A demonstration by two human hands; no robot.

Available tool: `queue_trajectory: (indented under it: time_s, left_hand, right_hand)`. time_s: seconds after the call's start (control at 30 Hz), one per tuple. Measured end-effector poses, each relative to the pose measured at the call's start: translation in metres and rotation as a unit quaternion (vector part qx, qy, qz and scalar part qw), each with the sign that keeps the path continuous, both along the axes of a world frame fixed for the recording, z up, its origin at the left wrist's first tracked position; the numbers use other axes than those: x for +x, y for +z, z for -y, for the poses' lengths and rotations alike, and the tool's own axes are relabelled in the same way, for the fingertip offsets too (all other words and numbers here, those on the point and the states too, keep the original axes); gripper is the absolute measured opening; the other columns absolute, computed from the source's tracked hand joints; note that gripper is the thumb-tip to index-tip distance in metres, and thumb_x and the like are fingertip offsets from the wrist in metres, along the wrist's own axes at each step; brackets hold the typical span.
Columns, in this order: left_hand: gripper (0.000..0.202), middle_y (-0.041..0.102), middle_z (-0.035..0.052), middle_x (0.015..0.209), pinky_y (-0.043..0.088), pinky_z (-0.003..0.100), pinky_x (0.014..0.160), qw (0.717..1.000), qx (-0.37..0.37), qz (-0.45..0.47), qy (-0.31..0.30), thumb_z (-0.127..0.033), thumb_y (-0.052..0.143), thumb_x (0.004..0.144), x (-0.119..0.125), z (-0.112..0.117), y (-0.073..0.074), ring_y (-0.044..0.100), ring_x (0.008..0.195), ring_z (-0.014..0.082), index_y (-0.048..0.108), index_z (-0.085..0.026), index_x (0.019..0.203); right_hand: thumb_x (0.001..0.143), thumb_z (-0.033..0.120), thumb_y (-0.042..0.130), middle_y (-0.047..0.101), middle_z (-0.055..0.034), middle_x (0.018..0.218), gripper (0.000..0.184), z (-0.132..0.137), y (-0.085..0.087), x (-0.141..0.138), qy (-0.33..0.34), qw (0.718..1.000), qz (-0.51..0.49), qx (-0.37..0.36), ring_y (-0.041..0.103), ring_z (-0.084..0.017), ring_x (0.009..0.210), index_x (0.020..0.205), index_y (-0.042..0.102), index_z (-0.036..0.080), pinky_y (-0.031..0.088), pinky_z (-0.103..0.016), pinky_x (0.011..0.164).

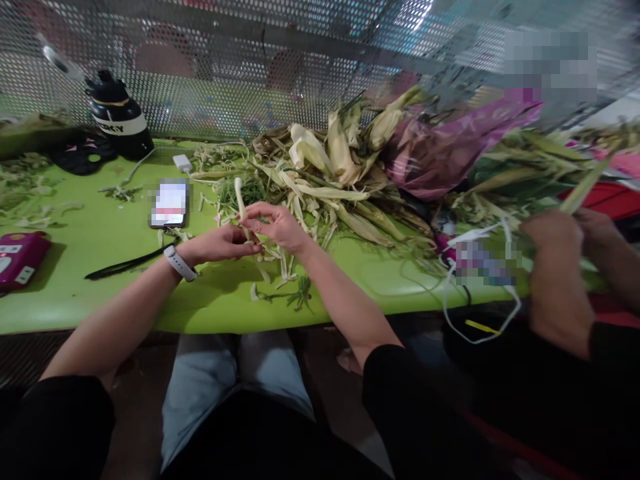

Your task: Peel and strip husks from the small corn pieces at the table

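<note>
Near the middle of the green table (100, 247), my two hands meet around a pale, narrow strip of corn husk (239, 192) that points upward. My left hand (227, 241), with a white band on its wrist, is closed on the lower part. From the right, my right hand (276, 223) pinches the strip just above with thumb and fingers. The strip's lower end is mostly hidden by my fingers. Loose husk scraps (285, 267) and a small tuft of green strands (300, 293) lie below my hands. Behind them is a bundle of thin green strands (250, 200).
A heap of corn husks (345, 180) and a purple plastic bag (425, 153) lie behind. On the left are a phone (170, 202), black strap (127, 263), purple box (23, 259) and dark bottle (120, 120). A co-worker's hands (555, 233) hold a husk at right.
</note>
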State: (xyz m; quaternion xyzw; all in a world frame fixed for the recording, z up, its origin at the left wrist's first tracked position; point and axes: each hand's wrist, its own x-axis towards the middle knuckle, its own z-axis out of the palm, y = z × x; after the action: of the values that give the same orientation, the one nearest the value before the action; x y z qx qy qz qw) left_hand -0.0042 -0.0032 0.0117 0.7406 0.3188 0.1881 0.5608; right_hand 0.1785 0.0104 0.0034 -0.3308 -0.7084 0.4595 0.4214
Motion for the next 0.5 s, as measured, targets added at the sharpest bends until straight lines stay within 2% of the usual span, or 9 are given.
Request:
queue_trajectory:
  time_s: [0.13,0.3,0.37,0.5]
  left_hand:
    - [0.039,0.058,0.0041,0.065,0.041,0.025,0.053,0.995,-0.045,0.076,0.042,-0.054,0.054,0.089,-0.001,0.002,0.002,0.050,0.056,0.0120,0.067,-0.018,0.081]
    - [0.047,0.042,-0.0014,0.053,0.024,0.023,0.044,0.996,-0.017,0.064,0.064,-0.054,0.056,0.088,0.002,0.003,0.005,0.030,0.046,0.0069,0.058,-0.017,0.061]
    - [0.044,0.040,-0.0021,0.052,0.020,0.023,0.043,0.997,-0.024,0.051,0.057,-0.054,0.058,0.087,0.003,0.004,0.004,0.026,0.045,0.0066,0.062,-0.017,0.063]
    - [0.037,0.040,-0.0015,0.049,0.021,0.024,0.043,0.998,-0.049,0.034,0.026,-0.051,0.061,0.085,0.003,0.004,0.003,0.028,0.043,0.0073,0.074,-0.018,0.077]
  right_hand:
    - [0.077,0.050,0.071,0.065,-0.0008,0.085,0.032,-0.001,-0.002,-0.003,-0.039,0.995,-0.075,-0.056,0.059,-0.012,0.082,0.087,0.066,0.019,0.050,-0.026,0.079]
    - [0.073,0.053,0.074,0.063,0.0005,0.079,0.037,0.000,0.002,-0.003,-0.062,0.993,-0.073,-0.065,0.057,-0.011,0.075,0.083,0.062,0.019,0.050,-0.024,0.072]
    - [0.073,0.053,0.074,0.061,0.0005,0.079,0.037,0.000,0.000,-0.005,-0.067,0.994,-0.069,-0.052,0.056,-0.011,0.075,0.082,0.061,0.019,0.050,-0.024,0.071]
    - [0.077,0.049,0.071,0.058,-0.0009,0.086,0.032,-0.002,-0.008,-0.012,-0.089,0.993,-0.071,0.003,0.056,-0.011,0.080,0.079,0.062,0.019,0.049,-0.025,0.078]
